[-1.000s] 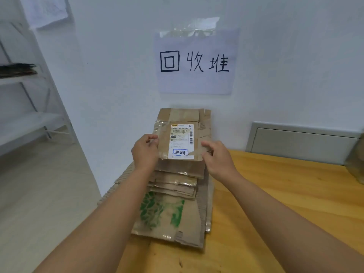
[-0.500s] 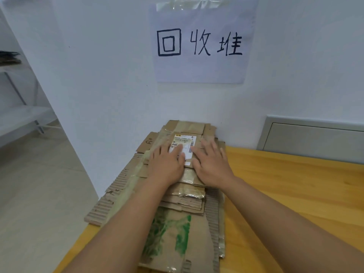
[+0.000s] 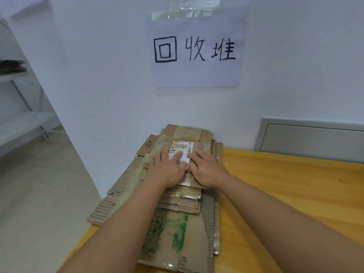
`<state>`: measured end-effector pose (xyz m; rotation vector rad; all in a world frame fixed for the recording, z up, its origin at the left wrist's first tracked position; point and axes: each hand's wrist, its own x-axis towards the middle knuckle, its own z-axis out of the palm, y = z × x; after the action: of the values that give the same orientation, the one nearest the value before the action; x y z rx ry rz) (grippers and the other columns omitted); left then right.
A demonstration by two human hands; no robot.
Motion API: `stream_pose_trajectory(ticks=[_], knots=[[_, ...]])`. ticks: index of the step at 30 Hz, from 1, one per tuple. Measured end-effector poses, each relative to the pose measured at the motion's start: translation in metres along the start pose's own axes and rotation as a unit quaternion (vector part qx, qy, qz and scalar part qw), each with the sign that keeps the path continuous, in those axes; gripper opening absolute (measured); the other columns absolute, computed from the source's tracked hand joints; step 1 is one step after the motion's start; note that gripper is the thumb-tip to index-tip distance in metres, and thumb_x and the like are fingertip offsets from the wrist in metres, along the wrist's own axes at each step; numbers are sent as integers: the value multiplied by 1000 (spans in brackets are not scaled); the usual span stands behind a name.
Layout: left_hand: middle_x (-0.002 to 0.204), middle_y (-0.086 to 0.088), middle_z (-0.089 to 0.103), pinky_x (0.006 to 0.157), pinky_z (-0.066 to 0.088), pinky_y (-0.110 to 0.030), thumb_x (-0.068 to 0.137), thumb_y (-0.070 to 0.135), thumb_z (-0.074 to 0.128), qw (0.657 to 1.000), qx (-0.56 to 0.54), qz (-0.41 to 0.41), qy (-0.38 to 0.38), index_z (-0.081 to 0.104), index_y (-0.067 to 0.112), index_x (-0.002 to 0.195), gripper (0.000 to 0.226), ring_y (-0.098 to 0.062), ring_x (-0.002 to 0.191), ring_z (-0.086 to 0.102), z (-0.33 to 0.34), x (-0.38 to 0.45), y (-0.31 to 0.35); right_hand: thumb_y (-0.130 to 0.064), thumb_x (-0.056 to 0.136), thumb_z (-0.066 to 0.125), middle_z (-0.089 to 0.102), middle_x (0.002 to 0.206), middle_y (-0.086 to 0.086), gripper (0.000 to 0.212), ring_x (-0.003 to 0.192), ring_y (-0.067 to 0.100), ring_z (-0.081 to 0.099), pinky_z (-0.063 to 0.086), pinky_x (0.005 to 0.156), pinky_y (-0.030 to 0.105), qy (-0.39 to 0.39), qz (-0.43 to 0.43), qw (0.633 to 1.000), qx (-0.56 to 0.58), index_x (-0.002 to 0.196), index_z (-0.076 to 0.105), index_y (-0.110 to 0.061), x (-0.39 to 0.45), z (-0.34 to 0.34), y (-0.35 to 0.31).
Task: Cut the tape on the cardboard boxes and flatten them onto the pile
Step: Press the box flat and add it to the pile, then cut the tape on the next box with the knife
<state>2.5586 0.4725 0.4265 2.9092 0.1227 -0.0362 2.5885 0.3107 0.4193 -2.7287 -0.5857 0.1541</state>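
I am looking at a small flattened brown cardboard box with a white shipping label (image 3: 182,149) lying flat on top of the pile of flattened brown cardboard sheets (image 3: 177,198), towards its far end near the wall. The pile is sitting at the left end of the wooden table, its corrugated edges overhanging on the left, and its lowest near sheet with a green print (image 3: 167,231) is facing up.

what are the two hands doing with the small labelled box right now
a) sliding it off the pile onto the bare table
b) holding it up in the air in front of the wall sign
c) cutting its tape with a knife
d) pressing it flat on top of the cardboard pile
d: the left hand and right hand lie flat, fingers straight, on the labelled box, which rests atop the cardboard pile.
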Motion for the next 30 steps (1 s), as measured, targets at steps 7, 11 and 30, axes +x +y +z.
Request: stream_pose_trajectory(ticks=[7,11,30], knots=[[165,-10,4,120,-7,-46,101,44,22,993,18,48,109,17,35,155,55,-27,151,-6,-19,-19,25,-50,104,30,17,165,1,55,153,21,8,13,121,47,122,-17,992,23,155,24,-31,-41,-25,19],[160,-9,24,121,5,-44,100,42,34,973,-1,118,198,40,29,145,47,-26,149,10,-12,-45,65,-50,103,35,28,159,1,56,148,22,18,21,117,44,175,-7,985,-3,154,28,-30,-83,-41,57],[155,-3,32,113,22,-39,96,42,48,922,-31,355,153,42,25,146,53,-24,142,26,89,-127,368,-52,101,36,23,162,2,60,151,24,9,16,118,46,217,258,941,-29,156,21,-30,-325,-88,310]])
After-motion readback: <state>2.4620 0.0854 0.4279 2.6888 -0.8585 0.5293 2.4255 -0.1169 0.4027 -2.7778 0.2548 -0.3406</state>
